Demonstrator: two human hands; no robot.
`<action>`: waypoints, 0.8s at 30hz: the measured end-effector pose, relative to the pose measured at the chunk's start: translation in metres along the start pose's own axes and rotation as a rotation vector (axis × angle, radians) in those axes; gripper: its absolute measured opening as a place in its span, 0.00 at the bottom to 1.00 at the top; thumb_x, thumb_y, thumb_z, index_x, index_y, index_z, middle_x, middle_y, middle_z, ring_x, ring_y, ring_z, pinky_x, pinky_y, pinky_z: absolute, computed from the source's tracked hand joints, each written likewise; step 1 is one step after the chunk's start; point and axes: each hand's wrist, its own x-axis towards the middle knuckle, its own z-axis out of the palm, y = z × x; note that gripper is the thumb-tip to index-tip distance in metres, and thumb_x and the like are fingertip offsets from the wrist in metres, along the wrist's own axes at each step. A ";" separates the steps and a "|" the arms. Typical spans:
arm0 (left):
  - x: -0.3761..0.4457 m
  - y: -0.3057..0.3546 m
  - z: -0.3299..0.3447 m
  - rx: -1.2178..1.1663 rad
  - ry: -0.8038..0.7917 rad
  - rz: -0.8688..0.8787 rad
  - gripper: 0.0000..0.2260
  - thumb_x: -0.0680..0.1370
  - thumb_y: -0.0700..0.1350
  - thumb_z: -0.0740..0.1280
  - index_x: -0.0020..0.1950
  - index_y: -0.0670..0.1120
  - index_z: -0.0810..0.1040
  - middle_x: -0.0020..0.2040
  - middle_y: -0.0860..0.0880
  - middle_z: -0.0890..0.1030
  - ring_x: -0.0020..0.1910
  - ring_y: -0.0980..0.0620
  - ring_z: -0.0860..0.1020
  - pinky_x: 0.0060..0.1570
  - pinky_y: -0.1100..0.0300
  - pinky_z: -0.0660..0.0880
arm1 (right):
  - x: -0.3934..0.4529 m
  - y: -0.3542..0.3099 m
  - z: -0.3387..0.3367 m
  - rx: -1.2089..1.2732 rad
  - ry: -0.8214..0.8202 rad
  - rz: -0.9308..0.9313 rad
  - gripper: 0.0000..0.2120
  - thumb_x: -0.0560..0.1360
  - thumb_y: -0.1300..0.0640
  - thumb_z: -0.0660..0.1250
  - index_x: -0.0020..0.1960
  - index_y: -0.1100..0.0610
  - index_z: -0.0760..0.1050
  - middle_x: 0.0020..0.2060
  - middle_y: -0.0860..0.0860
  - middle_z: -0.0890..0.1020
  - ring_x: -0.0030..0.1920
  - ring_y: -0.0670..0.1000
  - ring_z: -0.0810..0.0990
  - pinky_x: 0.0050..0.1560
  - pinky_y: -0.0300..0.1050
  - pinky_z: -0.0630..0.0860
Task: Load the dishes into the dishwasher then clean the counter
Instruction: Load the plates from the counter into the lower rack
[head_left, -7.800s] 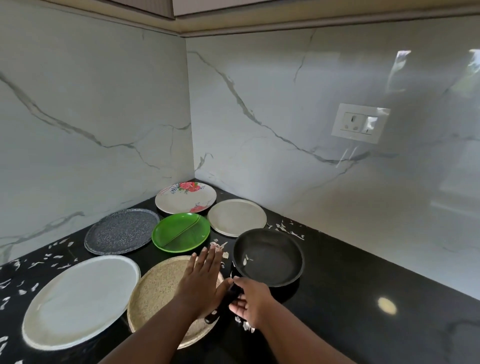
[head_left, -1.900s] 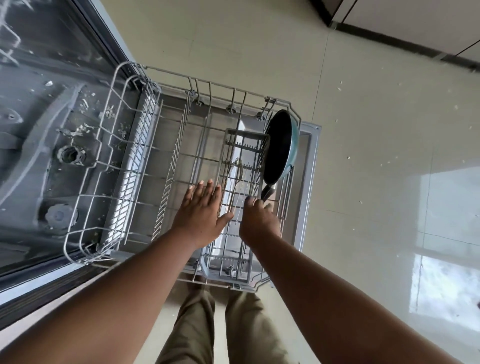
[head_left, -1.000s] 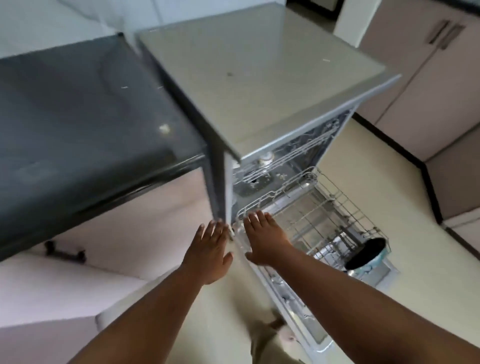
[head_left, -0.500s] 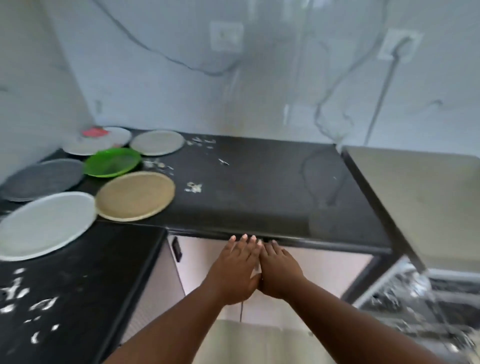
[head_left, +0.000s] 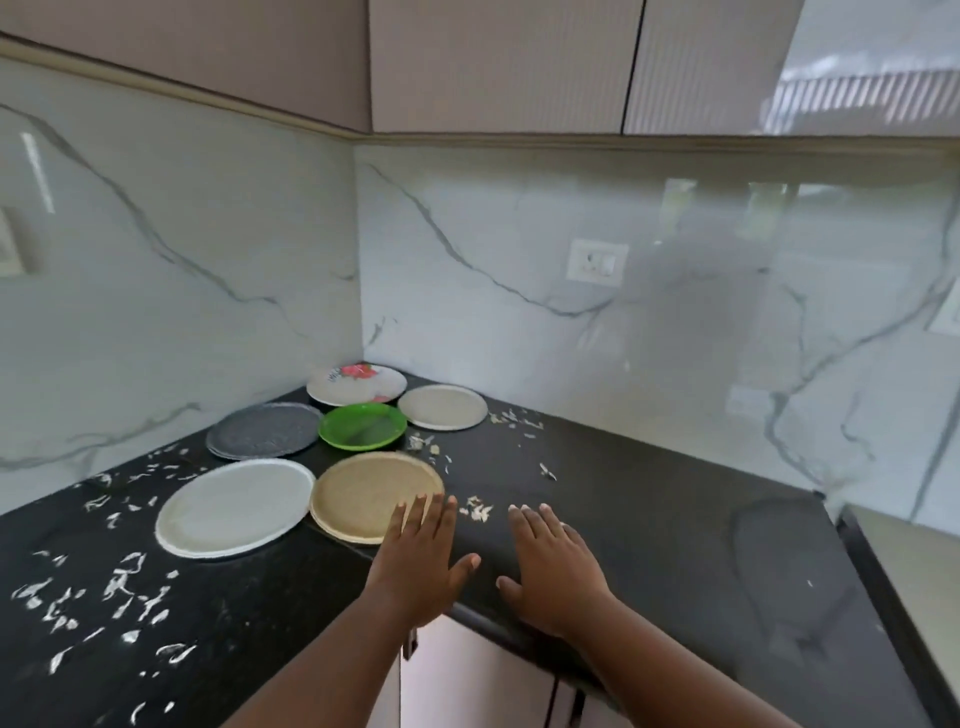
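Several plates lie flat in the corner of the black counter (head_left: 649, 519): a tan speckled plate (head_left: 371, 491), a large white plate (head_left: 234, 506), a dark grey plate (head_left: 262, 436), a green plate (head_left: 362, 425), a floral plate (head_left: 353, 383) and a beige plate (head_left: 441, 407). My left hand (head_left: 418, 564) hovers flat with straight fingers at the tan plate's near right edge. Beside it, over bare counter, my right hand (head_left: 553, 569) is spread flat and holds nothing.
White food scraps (head_left: 119, 587) litter the counter's left part and lie near the plates (head_left: 514, 421). Marble backsplash walls meet at the corner, with a socket (head_left: 596, 261) on the right wall. Wall cabinets hang above. The dishwasher's grey top (head_left: 930, 571) shows at far right.
I turned from the dishwasher, where the pan now stands in the rack, back to the counter. Both hands moved up from below the counter edge to over the counter and spread apart.
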 end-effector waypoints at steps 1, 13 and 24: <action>0.003 0.000 -0.004 -0.003 -0.002 -0.039 0.50 0.63 0.70 0.23 0.79 0.45 0.40 0.80 0.44 0.43 0.78 0.45 0.39 0.71 0.49 0.33 | 0.006 0.005 -0.006 0.006 0.006 -0.015 0.40 0.78 0.41 0.59 0.80 0.56 0.43 0.79 0.52 0.51 0.79 0.54 0.45 0.77 0.51 0.48; 0.012 -0.050 -0.025 -0.062 -0.040 -0.431 0.52 0.61 0.73 0.25 0.79 0.45 0.39 0.79 0.45 0.40 0.78 0.45 0.37 0.75 0.46 0.36 | 0.072 0.021 -0.024 0.139 -0.049 -0.053 0.39 0.78 0.42 0.60 0.80 0.55 0.45 0.79 0.51 0.52 0.79 0.53 0.47 0.76 0.51 0.51; 0.087 -0.166 0.017 -0.121 -0.103 -0.569 0.38 0.79 0.67 0.45 0.78 0.43 0.37 0.79 0.44 0.38 0.77 0.44 0.36 0.74 0.45 0.34 | 0.185 -0.015 -0.007 0.123 -0.191 0.012 0.38 0.77 0.43 0.63 0.79 0.54 0.49 0.79 0.51 0.55 0.79 0.52 0.48 0.75 0.50 0.56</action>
